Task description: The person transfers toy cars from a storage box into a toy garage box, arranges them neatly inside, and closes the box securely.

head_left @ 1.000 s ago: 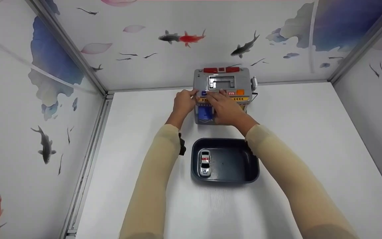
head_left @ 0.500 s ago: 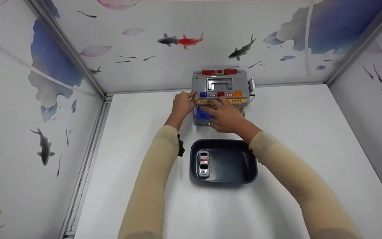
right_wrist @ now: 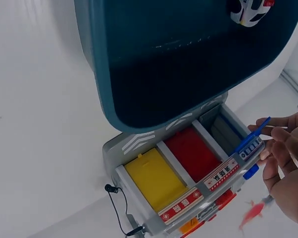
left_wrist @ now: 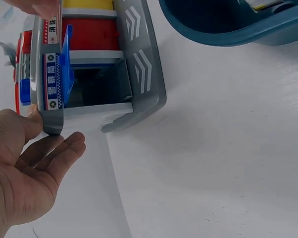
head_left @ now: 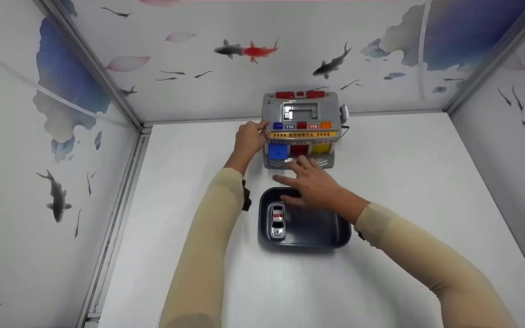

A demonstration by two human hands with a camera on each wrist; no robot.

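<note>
A grey toy garage (head_left: 271, 109) stands at the back of the table, with red lights on top and blue, red and yellow doors. My left hand (head_left: 249, 139) grips its left edge, thumb on one side and fingers under it. In the left wrist view the blue door (left_wrist: 66, 69) is swung up, baring a dark compartment (left_wrist: 97, 84). The red door (left_wrist: 89, 33) and yellow door (right_wrist: 156, 178) are down. My right hand (head_left: 319, 186) hovers over the tray's far rim with its fingers spread, holding nothing. A silver toy car (head_left: 278, 223) with a red stripe lies in the tray.
The dark blue tray (head_left: 262, 241) sits in front of the garage. A crank-like white piece (head_left: 344, 113) juts from the garage's right side, and a black piece on a cord (right_wrist: 111, 189) hangs near it. A fish-printed wall (head_left: 176, 95) closes the back.
My right hand has drawn back from the garage's front toward the tray, fingers spreading. The blue door has come into full view. My left hand keeps its grip on the garage.
</note>
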